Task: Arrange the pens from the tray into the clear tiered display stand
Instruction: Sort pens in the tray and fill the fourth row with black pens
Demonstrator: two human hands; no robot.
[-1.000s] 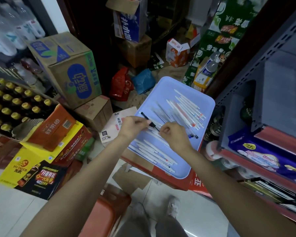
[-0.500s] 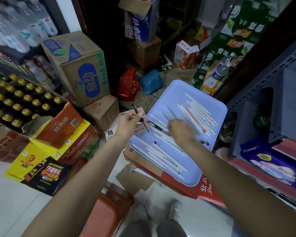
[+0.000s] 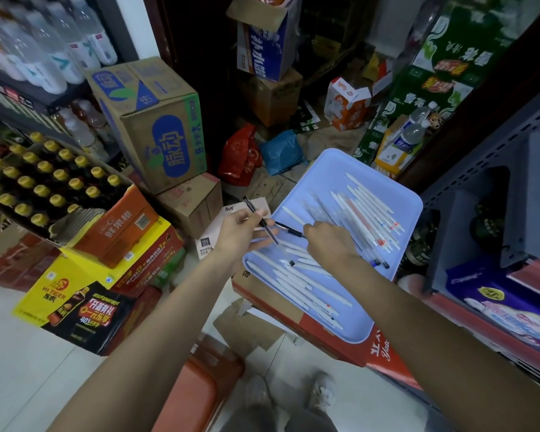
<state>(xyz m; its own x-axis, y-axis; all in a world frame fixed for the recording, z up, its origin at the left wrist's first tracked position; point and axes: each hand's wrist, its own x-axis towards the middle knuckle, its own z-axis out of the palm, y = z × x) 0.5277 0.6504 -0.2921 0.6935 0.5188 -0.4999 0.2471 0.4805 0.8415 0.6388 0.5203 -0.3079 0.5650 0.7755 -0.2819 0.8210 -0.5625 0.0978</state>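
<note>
Head view. A blue tray (image 3: 396, 210) is seen at 3 o'clock of frame centre, resting on a red carton (image 3: 378, 353). Many white pens (image 3: 296, 277) lie loose in it, some along its near left rim, others toward its far right side.

The left hand (image 3: 242, 233) is held over the tray's left rim, at 9 o'clock of the tray; a black-capped pen (image 3: 264, 227) is pinched between its thumb and fingers, cap end raised toward 11 o'clock. The right hand (image 3: 331, 241) is lowered over the tray's middle, fingers curled on a second dark pen (image 3: 289, 229); the exact contact cannot be told.

The step in hand is judged to be collection: pens are being gathered before transfer. The display stand is not in view, so the next move calls for a full handful and a turn toward it.

Open floor (image 3: 22, 369) is available at 7 o'clock. Stacked drink cartons (image 3: 119, 232) crowd the 9 o'clock side, and a shelf unit (image 3: 493, 188) bounds 3 o'clock.
</note>
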